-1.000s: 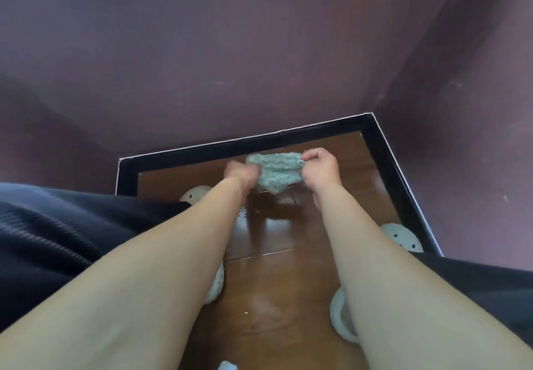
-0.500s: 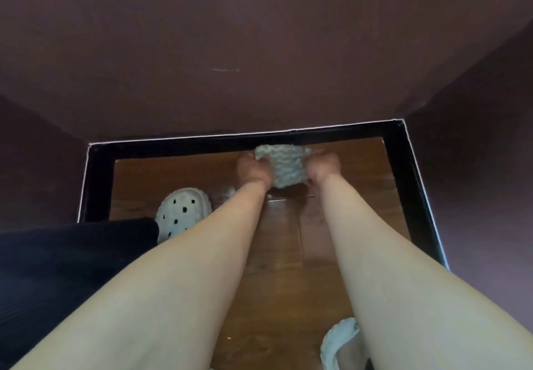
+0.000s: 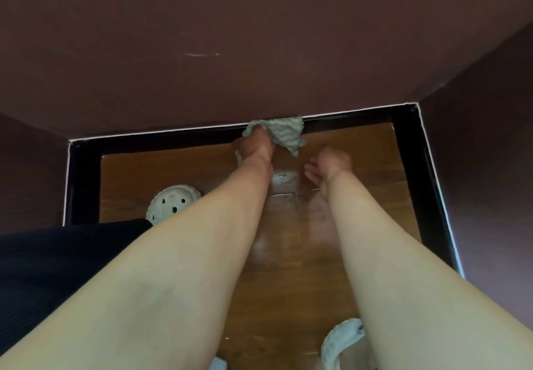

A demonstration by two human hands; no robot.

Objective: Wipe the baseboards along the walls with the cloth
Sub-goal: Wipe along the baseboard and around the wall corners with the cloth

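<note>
Change since half a second ago: the cloth (image 3: 284, 133), then being stretched between both hands just short of the far wall, is now being carried by the left hand (image 3: 255, 146) alone, while the right hand (image 3: 328, 165) is drawing back over the floor (image 3: 360, 153). Item, cloth: pale green, ribbed, bunched; it is lying against the top edge of the black baseboard (image 3: 173, 140) of the far wall (image 3: 259, 52), right of that run's middle, with one corner hanging down toward the floor. Item, left hand: it is gripping the cloth's left end, its fingers curling into the fabric and mostly hidden by it; judged, the grip is bunching the cloth into a pad so that it can be pushed along the strip one-handed. Item, right hand: it is hovering just beside the cloth and apart from it, palm turned inward, its fingers (image 3: 311, 172) hanging loosely curled and holding nothing; judged, it is being freed for balance or support. Item, baseboard: it is running along three walls, a thin white line marking its top; whether any stretch is already wiped cannot be told. Item, footwear: one white perforated clog (image 3: 170, 205) is showing beside the left forearm, and a second clog (image 3: 341, 341) is peeking out under the right forearm. Item, dark garment (image 3: 57, 260): it is covering the lower left. Step in hand, judged: a stroke along the far wall is beginning.
</note>
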